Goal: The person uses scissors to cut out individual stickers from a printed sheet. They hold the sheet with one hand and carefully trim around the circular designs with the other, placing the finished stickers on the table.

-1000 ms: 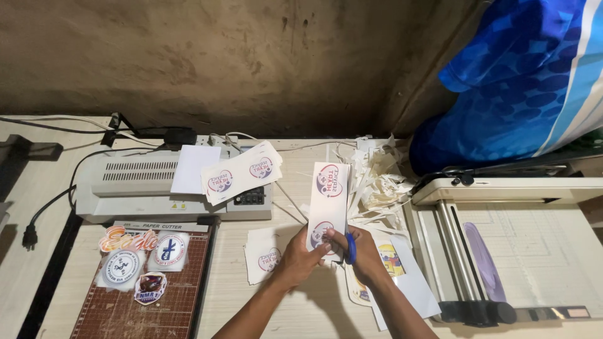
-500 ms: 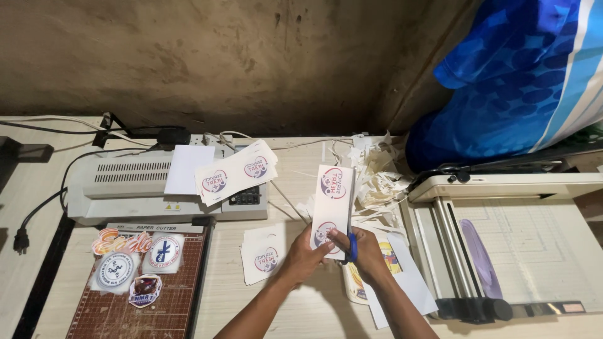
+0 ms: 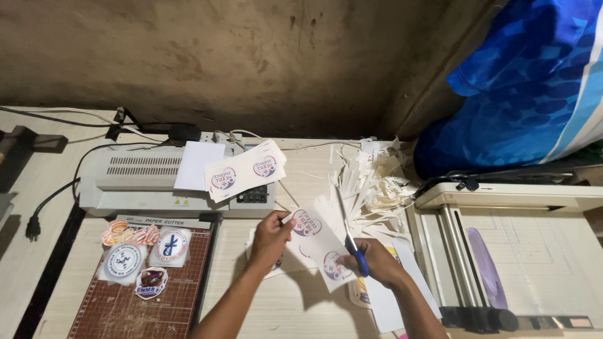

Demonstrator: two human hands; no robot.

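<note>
Scissors (image 3: 349,242) with blue handles sat gripped in the right hand (image 3: 377,263), blades pointing away and up across a printed sticker sheet (image 3: 317,242). Just left, the left hand (image 3: 271,233) pinched that sheet's upper edge, forearm angled in from below. Beyond the blades lay paper trimmings (image 3: 377,182); farther left, a laminator (image 3: 157,182).

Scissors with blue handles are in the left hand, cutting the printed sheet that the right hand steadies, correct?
No, the hands are swapped. The head view shows the scissors in the right hand, while the left hand steadies the printed sheet.
</note>
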